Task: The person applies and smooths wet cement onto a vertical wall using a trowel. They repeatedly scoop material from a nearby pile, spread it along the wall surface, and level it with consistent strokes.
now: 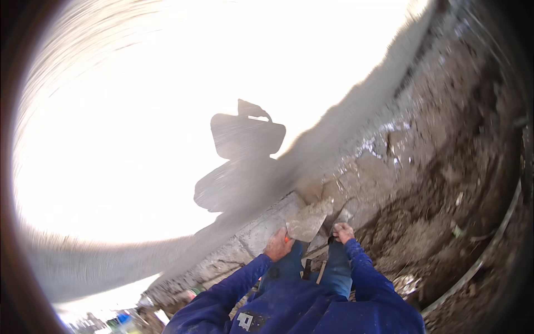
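Observation:
My left hand (279,245) is closed at the left edge of a flat, grey, mortar-smeared plate (307,222), with a bit of orange showing by the fingers. Just right of it, my right hand (343,232) is closed around what looks like the handle of a trowel, whose narrow grey blade (347,211) points away from me. Both hands are in front of my knees, above a low course of grey blocks (247,239). The handle itself is mostly hidden by my fingers.
A bright, sunlit wall (139,139) rises on the left, with a shadow (247,136) on it. Rough brown soil (439,222) slopes along the right, and a pale curved strip (473,267) crosses it. Small coloured items (119,318) lie blurred at the lower left.

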Action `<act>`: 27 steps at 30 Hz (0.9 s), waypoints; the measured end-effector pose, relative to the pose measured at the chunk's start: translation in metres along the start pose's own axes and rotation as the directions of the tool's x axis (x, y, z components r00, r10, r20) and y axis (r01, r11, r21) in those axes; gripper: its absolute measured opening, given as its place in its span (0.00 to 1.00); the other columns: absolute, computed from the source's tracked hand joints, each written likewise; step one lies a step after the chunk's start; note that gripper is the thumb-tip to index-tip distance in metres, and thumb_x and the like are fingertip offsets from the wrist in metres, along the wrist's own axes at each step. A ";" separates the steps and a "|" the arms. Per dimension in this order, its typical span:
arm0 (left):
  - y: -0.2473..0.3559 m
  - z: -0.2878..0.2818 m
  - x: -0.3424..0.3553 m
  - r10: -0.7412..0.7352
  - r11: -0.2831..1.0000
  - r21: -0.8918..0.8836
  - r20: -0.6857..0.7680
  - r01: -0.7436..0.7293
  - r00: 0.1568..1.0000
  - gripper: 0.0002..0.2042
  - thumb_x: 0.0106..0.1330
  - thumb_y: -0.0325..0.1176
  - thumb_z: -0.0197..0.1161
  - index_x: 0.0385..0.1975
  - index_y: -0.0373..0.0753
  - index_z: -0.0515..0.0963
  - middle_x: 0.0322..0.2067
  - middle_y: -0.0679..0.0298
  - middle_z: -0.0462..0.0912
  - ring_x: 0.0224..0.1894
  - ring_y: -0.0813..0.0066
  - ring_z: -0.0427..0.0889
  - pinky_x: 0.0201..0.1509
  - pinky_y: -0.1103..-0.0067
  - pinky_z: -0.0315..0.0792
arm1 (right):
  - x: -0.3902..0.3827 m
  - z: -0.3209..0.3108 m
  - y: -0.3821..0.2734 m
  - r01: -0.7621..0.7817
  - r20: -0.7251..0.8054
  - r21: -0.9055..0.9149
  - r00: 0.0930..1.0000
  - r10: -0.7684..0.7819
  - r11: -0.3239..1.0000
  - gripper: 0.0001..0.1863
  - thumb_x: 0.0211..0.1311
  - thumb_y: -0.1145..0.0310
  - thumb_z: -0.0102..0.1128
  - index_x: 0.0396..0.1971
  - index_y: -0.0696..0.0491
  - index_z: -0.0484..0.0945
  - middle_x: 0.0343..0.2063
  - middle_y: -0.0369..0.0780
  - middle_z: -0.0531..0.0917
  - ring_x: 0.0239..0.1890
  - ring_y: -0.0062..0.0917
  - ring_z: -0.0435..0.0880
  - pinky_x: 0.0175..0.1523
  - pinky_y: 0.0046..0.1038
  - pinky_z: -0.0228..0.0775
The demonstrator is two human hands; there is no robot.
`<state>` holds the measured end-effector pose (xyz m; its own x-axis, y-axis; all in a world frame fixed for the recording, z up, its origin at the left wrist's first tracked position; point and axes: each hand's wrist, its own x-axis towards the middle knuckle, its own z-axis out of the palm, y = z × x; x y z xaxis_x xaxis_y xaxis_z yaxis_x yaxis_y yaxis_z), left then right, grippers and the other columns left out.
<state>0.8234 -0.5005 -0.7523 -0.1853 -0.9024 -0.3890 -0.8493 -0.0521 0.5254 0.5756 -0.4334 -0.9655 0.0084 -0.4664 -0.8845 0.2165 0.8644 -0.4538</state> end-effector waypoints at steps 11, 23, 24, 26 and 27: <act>-0.070 -0.052 -0.188 -0.347 0.937 -0.138 -0.259 0.321 0.901 0.16 0.63 0.40 0.60 0.44 0.39 0.68 0.34 0.47 0.81 0.39 0.41 0.80 0.40 0.56 0.74 | -0.004 -0.106 -0.066 -0.072 -0.113 -0.557 0.994 0.010 0.827 0.16 0.60 0.63 0.62 0.47 0.51 0.76 0.33 0.42 0.82 0.27 0.34 0.82 0.27 0.40 0.77; -0.173 0.001 -0.345 -0.847 0.532 -0.549 -0.347 0.645 0.403 0.16 0.56 0.40 0.62 0.39 0.38 0.70 0.31 0.51 0.82 0.36 0.49 0.82 0.40 0.59 0.74 | -0.084 0.159 -0.109 0.097 0.143 -0.975 0.963 0.228 0.200 0.21 0.66 0.57 0.56 0.53 0.54 0.74 0.34 0.41 0.83 0.32 0.26 0.83 0.29 0.30 0.75; -0.179 -0.001 -0.351 -0.863 0.505 -0.605 -0.355 0.616 0.359 0.15 0.56 0.40 0.62 0.38 0.38 0.70 0.31 0.51 0.82 0.36 0.50 0.82 0.40 0.59 0.75 | -0.082 0.181 -0.110 0.114 0.152 -0.980 0.958 0.242 0.166 0.21 0.66 0.57 0.55 0.53 0.54 0.73 0.34 0.40 0.83 0.32 0.25 0.83 0.29 0.30 0.75; -0.187 0.005 -0.366 -0.932 0.363 -0.716 -0.266 0.597 0.248 0.15 0.56 0.40 0.62 0.37 0.38 0.70 0.31 0.50 0.81 0.37 0.48 0.82 0.41 0.59 0.74 | -0.105 0.240 -0.107 0.168 0.180 -0.983 0.953 0.243 0.069 0.21 0.66 0.57 0.55 0.53 0.54 0.73 0.36 0.41 0.83 0.33 0.26 0.84 0.31 0.29 0.76; -0.191 0.003 -0.370 -0.955 0.295 -0.764 -0.221 0.574 0.198 0.16 0.56 0.40 0.62 0.37 0.37 0.70 0.31 0.50 0.81 0.37 0.48 0.81 0.42 0.58 0.74 | -0.115 0.265 -0.109 0.198 0.198 -0.980 0.951 0.238 0.024 0.21 0.66 0.57 0.55 0.54 0.54 0.72 0.37 0.41 0.83 0.33 0.26 0.84 0.31 0.29 0.76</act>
<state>1.0529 -0.1549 -0.7114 0.8837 -0.2231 -0.4115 0.0204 -0.8599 0.5100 0.8095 -0.5234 -0.7854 0.2529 -0.2748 -0.9276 -0.9497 0.1127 -0.2923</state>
